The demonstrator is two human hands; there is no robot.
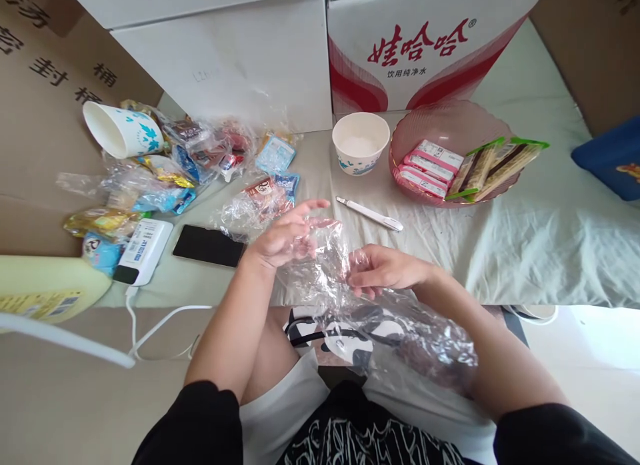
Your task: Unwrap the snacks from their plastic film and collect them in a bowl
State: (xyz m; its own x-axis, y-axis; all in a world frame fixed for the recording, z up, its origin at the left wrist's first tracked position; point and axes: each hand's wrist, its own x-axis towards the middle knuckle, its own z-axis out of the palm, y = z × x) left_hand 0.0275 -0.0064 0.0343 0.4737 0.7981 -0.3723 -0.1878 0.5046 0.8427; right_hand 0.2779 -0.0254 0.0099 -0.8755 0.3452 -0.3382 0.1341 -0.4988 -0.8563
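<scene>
A long crumpled clear plastic bag (410, 338) hangs from the edge of the cloth-covered surface down over my lap; something dark shows dimly in its lower end. My right hand (387, 268) has its fingers closed on the upper part of the bag. Opposite it, my left hand (290, 237) is at the bag's mouth, index finger stretched out and fingers apart, touching the film. Just beyond my hands lies a white utility knife (370, 214). A dark phone (209, 245) rests left of my left wrist.
A white paper bowl (361, 162) stands beside a pink glass bowl (460, 115) holding wrapped snacks. Several packaged snacks (200, 145) and a tipped paper cup (125, 130) crowd the left. Boxes (225, 65) wall the back. A white power bank (145, 252) has a cable attached.
</scene>
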